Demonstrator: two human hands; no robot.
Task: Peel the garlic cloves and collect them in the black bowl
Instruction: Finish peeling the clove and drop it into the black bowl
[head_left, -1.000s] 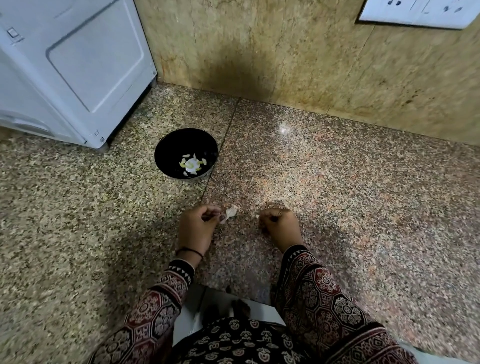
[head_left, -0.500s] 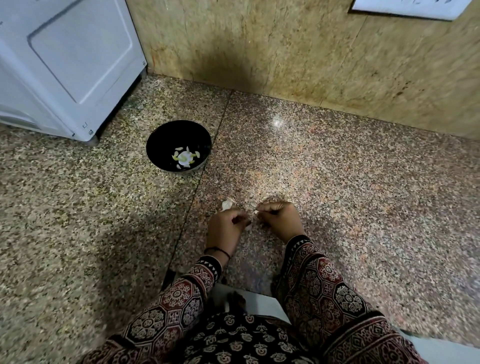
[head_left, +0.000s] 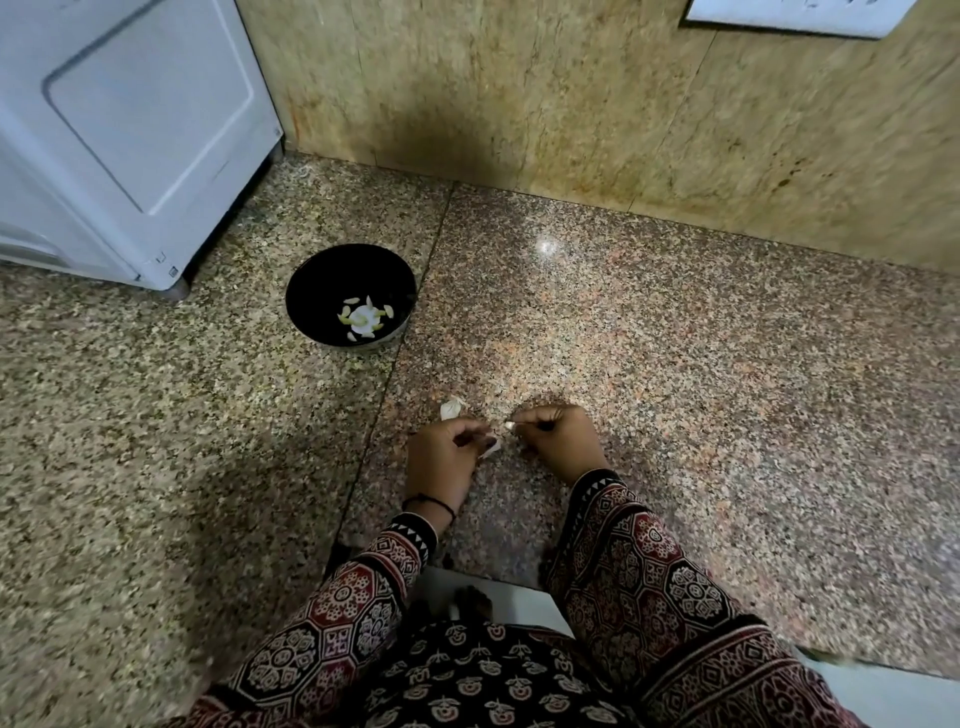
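A black bowl (head_left: 310, 291) stands on the granite counter, with several peeled garlic cloves (head_left: 363, 316) lying at its bottom. Nearer to me, my left hand (head_left: 441, 457) curls around a pale garlic piece (head_left: 492, 446). My right hand (head_left: 558, 439) pinches a small white bit of garlic (head_left: 509, 425) at its fingertips. The two hands almost touch. A scrap of white garlic skin (head_left: 451, 408) lies on the counter just beyond my left hand.
A white appliance (head_left: 119, 135) stands at the back left, close to the bowl. A yellowish stone wall (head_left: 597, 114) runs along the back. A white board (head_left: 509, 597) shows at the near edge between my patterned sleeves.
My left hand has moved right to meet my right hand. The white skin scrap it held now lies on the counter beyond it. The view has shifted.
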